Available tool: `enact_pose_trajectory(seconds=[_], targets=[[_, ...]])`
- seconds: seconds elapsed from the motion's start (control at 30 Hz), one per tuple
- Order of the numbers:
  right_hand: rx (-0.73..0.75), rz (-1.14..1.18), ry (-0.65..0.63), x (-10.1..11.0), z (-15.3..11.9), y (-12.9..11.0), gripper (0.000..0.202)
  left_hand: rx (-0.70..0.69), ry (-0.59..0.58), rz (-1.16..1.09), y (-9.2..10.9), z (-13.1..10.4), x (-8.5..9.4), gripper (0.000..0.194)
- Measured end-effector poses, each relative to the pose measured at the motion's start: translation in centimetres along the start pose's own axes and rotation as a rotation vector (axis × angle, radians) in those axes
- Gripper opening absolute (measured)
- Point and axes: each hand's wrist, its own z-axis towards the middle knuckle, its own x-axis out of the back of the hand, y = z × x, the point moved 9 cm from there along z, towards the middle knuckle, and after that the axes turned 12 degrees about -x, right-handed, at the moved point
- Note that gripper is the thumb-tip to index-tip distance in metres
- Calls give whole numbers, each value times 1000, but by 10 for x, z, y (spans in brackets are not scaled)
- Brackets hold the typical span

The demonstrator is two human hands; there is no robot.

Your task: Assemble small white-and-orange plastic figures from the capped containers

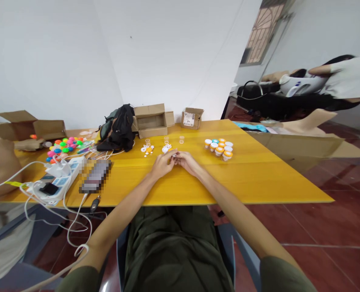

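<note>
My left hand (162, 164) and my right hand (187, 162) meet above the middle of the table. Their fingers are closed together around a small white piece, too small and covered to name. Just beyond my left hand lies a pile of small white and orange pieces (165, 149), some with dark spots like dice. A second such pile (148, 150) is to its left. Behind them a row of clear plastic cups (182, 140) stands on the table. To the right of my hands stand several small tubs with orange, white and teal lids (219, 149).
On the left are a power strip (64, 180) with tangled white cables, a blurred-out phone (95, 176) and colourful balls (64, 147). A black backpack (119, 127) and cardboard boxes (151, 120) stand by the wall. A co-worker's arm (3, 170) rests far left; another person (350, 77) is far right.
</note>
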Motion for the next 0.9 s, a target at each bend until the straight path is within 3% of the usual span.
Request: enact_pose_trajectory(seconds=[0.27, 0.9], targets=[[14, -46, 49, 3, -1, -3, 10, 3, 39, -26, 1, 1, 4, 43], [-11, -40, 45, 2, -3, -3, 14, 16, -18, 52, 0, -1, 3, 42]])
